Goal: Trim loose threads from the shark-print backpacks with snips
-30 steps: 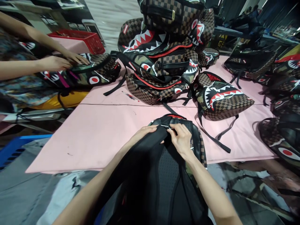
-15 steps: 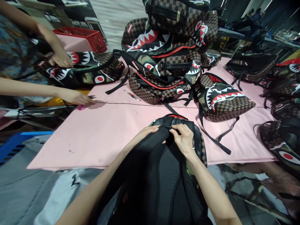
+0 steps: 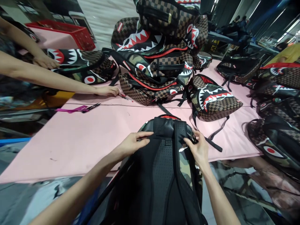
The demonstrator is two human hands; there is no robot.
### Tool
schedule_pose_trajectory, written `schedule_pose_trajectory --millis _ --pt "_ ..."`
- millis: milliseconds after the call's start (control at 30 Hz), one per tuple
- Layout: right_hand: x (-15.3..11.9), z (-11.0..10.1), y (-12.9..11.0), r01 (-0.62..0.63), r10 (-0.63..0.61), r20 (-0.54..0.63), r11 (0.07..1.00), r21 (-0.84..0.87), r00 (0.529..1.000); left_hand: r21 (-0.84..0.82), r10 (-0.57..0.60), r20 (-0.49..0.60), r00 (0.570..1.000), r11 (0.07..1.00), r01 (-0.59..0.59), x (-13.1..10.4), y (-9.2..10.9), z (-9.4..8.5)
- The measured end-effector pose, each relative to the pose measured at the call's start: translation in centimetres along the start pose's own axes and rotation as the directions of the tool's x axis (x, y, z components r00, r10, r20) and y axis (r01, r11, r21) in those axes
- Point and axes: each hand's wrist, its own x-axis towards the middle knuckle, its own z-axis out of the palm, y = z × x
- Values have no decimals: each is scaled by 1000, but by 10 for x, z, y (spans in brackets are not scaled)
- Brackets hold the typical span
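A black backpack (image 3: 164,175) stands upright before me, its padded back panel and shoulder straps towards me. Camouflage and checkered fabric shows along its sides. At the upper left of the panel, my left hand (image 3: 134,143) is open, thumb and forefinger apart, fingertips at the left strap's top. My right hand (image 3: 199,147) is by the top of the right shoulder strap (image 3: 180,140), its fingers closed around a small dark, shiny object that I cannot make out.
Checkered shark-mouth backpacks (image 3: 154,62) are piled on the pink table (image 3: 93,140); another backpack (image 3: 215,100) lies to their right. A co-worker's hand (image 3: 109,90) reaches in from the left, near a purple strap (image 3: 70,110). A red basket (image 3: 63,34) stands behind.
My hands have parted: the left let go of the black strap fabric, the right moved to the right strap. The co-worker's hand moved right, and the purple strap now lies on the table.
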Motion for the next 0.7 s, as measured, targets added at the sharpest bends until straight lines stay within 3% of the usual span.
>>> schedule_pose_trajectory --millis 100,167,233,300,400,467,533,633,700 --pt "-38 -16 27 -129 128 175 992 -2 976 185 100 -5 995 978 -97 -2 3 6" --pt "-54 -16 30 -216 178 264 969 122 948 255 225 10 974 942 -220 9 11 15" --pt "-51 -11 26 -315 205 334 894 318 920 293 348 7 938 896 -335 31 23 26" --pt "-30 -8 19 -411 214 389 731 545 896 328 440 -39 897 854 -404 63 36 40" --pt "25 -7 17 -464 235 401 417 782 886 314 527 -66 848 817 -483 119 53 65" --pt "61 -6 22 -494 208 450 286 821 868 241 559 45 828 798 -552 151 60 83" --pt "87 -2 29 -558 159 535 231 797 830 187 566 220 794 775 -604 176 65 98" --pt "101 6 37 -612 152 592 214 762 791 157 515 469 718 751 -641 198 67 113" --pt "99 8 40 -630 168 607 238 739 777 152 487 532 692 749 -645 207 66 118"
